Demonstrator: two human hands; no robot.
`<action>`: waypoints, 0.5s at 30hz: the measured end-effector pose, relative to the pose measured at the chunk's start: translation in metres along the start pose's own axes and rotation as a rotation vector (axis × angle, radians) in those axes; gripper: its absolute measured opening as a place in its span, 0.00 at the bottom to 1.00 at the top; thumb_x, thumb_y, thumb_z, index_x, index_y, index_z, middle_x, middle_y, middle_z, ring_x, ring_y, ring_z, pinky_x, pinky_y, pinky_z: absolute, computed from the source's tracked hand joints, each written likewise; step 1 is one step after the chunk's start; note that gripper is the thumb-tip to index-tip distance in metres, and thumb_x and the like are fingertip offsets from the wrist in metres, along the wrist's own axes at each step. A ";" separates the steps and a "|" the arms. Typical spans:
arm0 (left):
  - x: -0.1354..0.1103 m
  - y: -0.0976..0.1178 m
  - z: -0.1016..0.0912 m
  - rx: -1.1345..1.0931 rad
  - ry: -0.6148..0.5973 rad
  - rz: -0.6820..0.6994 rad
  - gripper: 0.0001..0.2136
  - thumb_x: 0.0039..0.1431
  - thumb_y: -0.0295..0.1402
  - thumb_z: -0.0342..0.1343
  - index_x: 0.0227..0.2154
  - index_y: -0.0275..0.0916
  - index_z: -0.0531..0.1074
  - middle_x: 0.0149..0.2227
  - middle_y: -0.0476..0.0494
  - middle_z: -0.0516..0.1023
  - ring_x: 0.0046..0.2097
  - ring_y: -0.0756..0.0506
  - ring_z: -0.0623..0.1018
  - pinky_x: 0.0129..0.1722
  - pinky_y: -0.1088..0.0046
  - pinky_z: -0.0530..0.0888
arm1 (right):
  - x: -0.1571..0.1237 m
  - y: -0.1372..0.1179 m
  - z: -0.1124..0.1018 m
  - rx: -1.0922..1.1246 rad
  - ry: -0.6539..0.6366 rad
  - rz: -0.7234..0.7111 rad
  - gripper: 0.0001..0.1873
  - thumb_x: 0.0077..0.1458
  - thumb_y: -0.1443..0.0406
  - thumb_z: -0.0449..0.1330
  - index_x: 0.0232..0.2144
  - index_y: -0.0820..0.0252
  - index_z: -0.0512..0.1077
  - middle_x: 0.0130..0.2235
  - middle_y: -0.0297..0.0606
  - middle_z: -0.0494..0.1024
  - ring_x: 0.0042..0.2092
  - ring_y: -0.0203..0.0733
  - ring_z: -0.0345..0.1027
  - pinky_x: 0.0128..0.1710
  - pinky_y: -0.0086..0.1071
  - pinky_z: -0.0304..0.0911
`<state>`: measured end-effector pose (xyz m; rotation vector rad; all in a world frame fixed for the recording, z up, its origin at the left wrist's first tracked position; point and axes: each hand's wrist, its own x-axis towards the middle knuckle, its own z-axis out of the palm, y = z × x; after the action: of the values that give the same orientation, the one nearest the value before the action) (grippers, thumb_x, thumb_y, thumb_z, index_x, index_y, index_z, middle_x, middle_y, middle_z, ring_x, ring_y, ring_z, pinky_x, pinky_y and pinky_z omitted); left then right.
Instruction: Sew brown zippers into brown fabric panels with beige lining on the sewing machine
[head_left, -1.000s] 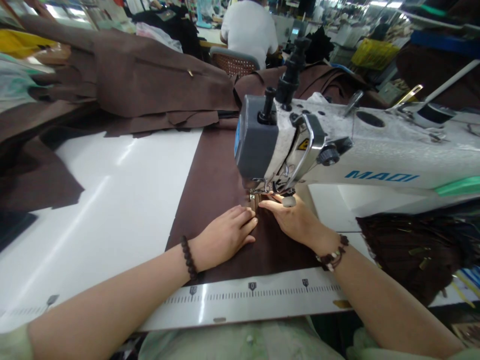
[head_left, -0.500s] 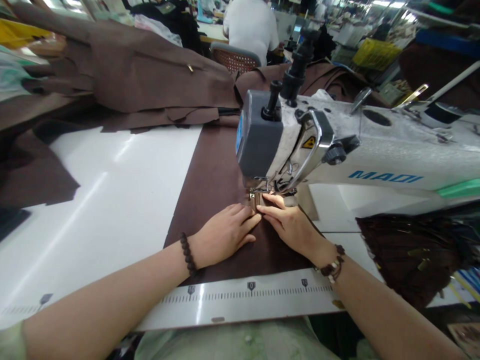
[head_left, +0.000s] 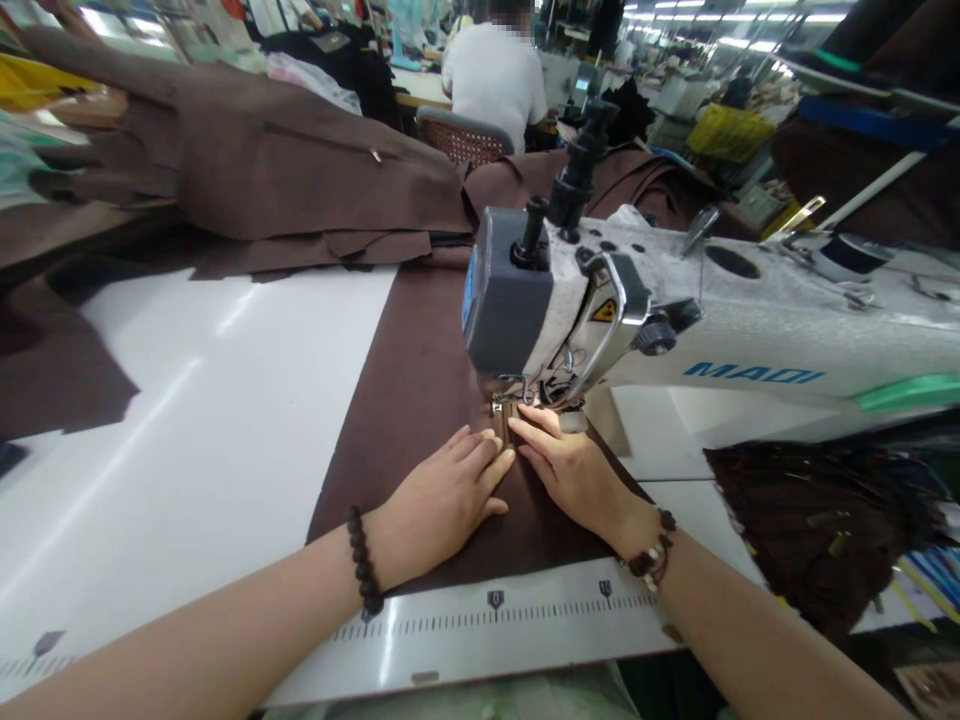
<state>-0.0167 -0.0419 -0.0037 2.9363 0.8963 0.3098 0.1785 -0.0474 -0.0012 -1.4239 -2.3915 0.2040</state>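
Note:
A dark brown fabric panel (head_left: 375, 400) lies on the white machine table and runs under the head of the sewing machine (head_left: 517, 310). My left hand (head_left: 457, 490) rests flat on the panel, its fingertips just in front of the presser foot (head_left: 497, 406). On the other side, my right hand (head_left: 574, 465) also lies on the fabric, its fingers stretched toward the foot. Between the two hands a narrow strip, perhaps a zipper (head_left: 506, 425), shows under the machine's light. The needle point itself is too small to make out.
A big heap of brown fabric (head_left: 300, 160) spans the table's back. Brown pieces with zipper pulls (head_left: 817, 530) lie at the right. A printed ruler (head_left: 495, 612) follows the front edge. Behind, a person in a white shirt (head_left: 495, 80) sits on a chair (head_left: 465, 140).
The view has tilted up slightly, so the machine and hands appear a little lower and further left. Both hands keep nearly the same place on the fabric beside the foot.

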 end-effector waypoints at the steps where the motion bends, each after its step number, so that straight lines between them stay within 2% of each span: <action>1: 0.000 0.001 0.000 0.001 0.000 -0.008 0.23 0.58 0.41 0.53 0.51 0.32 0.61 0.47 0.37 0.67 0.51 0.40 0.66 0.56 0.60 0.60 | 0.000 0.000 -0.001 -0.016 -0.002 0.000 0.17 0.59 0.68 0.47 0.49 0.61 0.66 0.53 0.43 0.67 0.53 0.43 0.62 0.55 0.45 0.57; 9: 0.000 -0.002 0.000 -0.057 0.013 0.004 0.22 0.58 0.41 0.53 0.51 0.33 0.61 0.49 0.37 0.67 0.53 0.40 0.66 0.56 0.60 0.60 | 0.008 -0.004 -0.011 -0.075 -0.031 0.013 0.14 0.58 0.67 0.49 0.46 0.57 0.68 0.50 0.41 0.70 0.48 0.43 0.67 0.49 0.42 0.63; 15: -0.001 -0.001 0.001 -0.051 0.006 0.004 0.23 0.57 0.40 0.54 0.51 0.33 0.61 0.49 0.38 0.67 0.52 0.40 0.66 0.56 0.60 0.60 | 0.007 -0.005 -0.009 -0.047 -0.027 0.028 0.15 0.58 0.68 0.49 0.45 0.57 0.68 0.51 0.41 0.69 0.50 0.43 0.65 0.52 0.43 0.61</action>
<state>-0.0179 -0.0412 -0.0053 2.8928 0.8695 0.3366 0.1751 -0.0440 0.0102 -1.4858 -2.4136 0.1757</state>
